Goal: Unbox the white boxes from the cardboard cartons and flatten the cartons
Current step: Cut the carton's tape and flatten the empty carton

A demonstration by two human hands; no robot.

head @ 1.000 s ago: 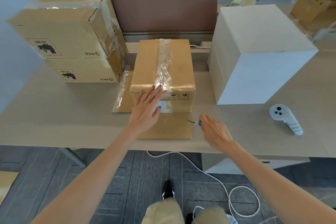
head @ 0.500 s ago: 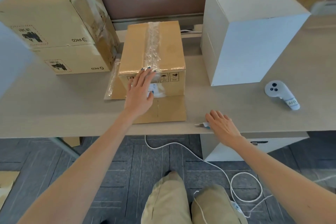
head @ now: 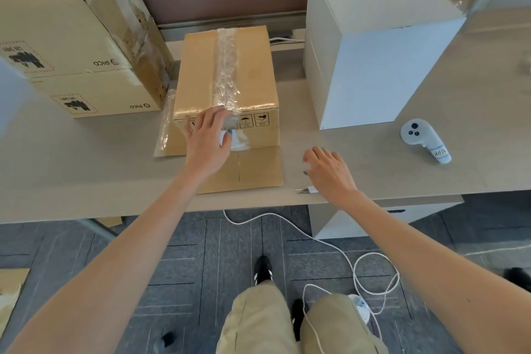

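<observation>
Taped carton (head: 253, 72) sits on the surface (head: 86, 152), long axis pointing away from the person. Left hand (head: 208, 139), nearer, curls over the tape (head: 225, 66) end at its near edge. Right hand (head: 329, 171) hovers open, right of the carton.

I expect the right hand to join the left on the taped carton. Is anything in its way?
Nothing visible. Only bare table lies between the right hand and the taped carton. The small cutter sits nearer the table's edge, by the wrist, out of that path.
</observation>
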